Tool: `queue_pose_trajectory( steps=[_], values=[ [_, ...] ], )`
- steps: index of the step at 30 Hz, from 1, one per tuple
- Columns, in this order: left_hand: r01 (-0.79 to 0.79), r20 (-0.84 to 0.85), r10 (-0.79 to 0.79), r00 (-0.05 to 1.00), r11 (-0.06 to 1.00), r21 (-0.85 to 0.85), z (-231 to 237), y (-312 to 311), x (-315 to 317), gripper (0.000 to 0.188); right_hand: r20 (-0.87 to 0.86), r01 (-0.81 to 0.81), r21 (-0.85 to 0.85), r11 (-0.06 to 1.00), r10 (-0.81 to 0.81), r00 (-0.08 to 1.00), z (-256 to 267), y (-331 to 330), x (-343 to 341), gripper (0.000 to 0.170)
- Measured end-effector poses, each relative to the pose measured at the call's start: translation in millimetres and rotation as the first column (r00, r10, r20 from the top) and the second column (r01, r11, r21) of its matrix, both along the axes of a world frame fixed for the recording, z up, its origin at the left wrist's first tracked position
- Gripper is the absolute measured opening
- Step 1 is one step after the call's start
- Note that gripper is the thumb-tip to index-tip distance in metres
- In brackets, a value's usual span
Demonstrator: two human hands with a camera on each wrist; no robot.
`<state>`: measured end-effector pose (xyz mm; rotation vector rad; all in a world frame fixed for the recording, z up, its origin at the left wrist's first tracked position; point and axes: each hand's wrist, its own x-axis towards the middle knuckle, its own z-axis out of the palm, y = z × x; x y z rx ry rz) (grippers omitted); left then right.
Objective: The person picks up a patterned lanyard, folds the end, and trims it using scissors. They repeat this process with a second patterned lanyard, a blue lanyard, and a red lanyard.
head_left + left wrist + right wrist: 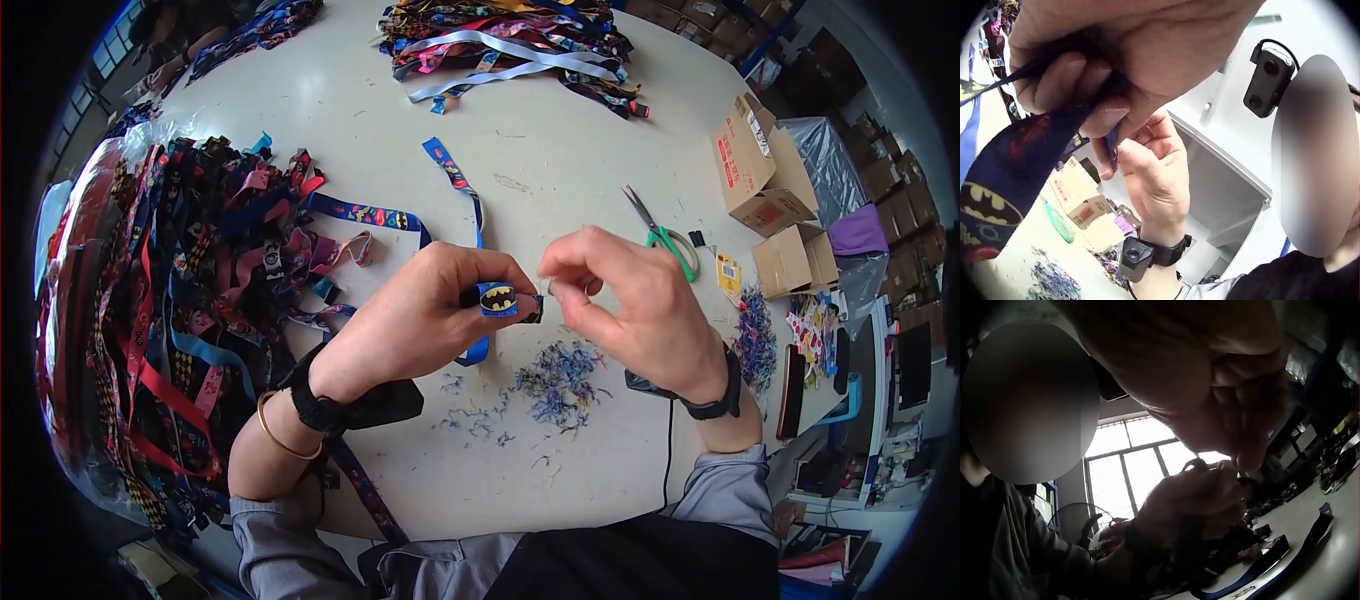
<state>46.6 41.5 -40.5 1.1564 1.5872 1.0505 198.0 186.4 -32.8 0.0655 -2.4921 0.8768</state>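
Observation:
My left hand point(420, 305) grips a blue printed lanyard strap point(497, 299) with a yellow-and-black bat emblem. In the left wrist view the lanyard's wide band point(1022, 153) hangs from the curled fingers. Just right of the strap's short end, my right hand point(640, 310) has thumb and forefinger drawn together, pinching at a fine thread there; the thread itself barely shows. The rest of the blue lanyard point(370, 215) trails over the table behind the left hand. Below the hands lies a heap of thread clippings point(560, 385).
A large heap of printed lanyards point(190, 300) covers the left side, and another pile point(510, 50) lies at the back. Green-handled scissors point(670, 240) rest right of the hands. Open cardboard boxes point(765, 165) stand at the right edge of the white table point(600, 490).

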Motion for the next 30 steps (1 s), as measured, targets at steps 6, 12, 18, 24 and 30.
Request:
queue_pose_trajectory(
  steps=[6,12,18,24,30],
  values=[
    [0.137,-0.005,-0.137,0.991,0.984,0.116,5.9,-5.2,2.4,0.011,0.047,0.181,0.168,0.969,-0.191,0.980,-2.1,23.1,-2.5,0.018],
    [-0.012,0.067,0.011,0.998,1.000,0.018,0.0,-0.6,-3.0,0.011,0.583,-0.022,0.095,0.995,-0.038,0.812,11.8,29.8,9.9,0.014],
    [0.006,0.084,-0.010,0.996,0.999,0.044,2.4,-0.8,-1.4,0.011,0.348,-0.003,-0.008,1.000,0.006,0.938,12.1,22.3,7.8,0.017],
    [-0.031,0.071,0.023,0.997,0.993,0.117,-2.3,-0.4,0.5,0.010,0.231,0.000,-0.135,0.991,0.032,0.972,10.8,13.1,5.2,0.016],
    [0.013,0.051,-0.014,0.999,1.000,0.019,-2.8,-2.1,1.6,0.011,0.090,-0.027,0.123,0.992,0.016,0.996,-1.3,5.5,0.6,0.017]
  ],
)
